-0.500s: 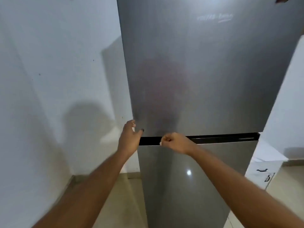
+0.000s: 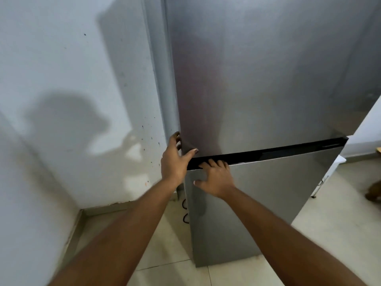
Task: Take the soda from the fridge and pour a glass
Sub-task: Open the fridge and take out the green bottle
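Note:
A tall grey two-door fridge fills the view. Its upper door (image 2: 257,79) has swung slightly away from the cabinet along the left edge. My left hand (image 2: 174,159) grips that door's lower left corner, fingers wrapped round the side edge and thumb on the front. My right hand (image 2: 214,178) holds the top left edge of the lower door (image 2: 257,199), fingers curled into the black gap (image 2: 278,151) between the two doors. The inside of the fridge is hidden, and no soda or glass is in view.
A white wall (image 2: 72,89) stands close on the left and meets the tiled floor (image 2: 165,244) at a corner. A black cable (image 2: 185,215) hangs beside the fridge's lower left. A white cabinet (image 2: 329,172) stands at the right, with a brown object (image 2: 374,193) on the floor beyond it.
The upper door's left edge has come forward off the cabinet. My right hand has gone from a fist at the gap to a grip on the lower door's top edge. The view has moved closer.

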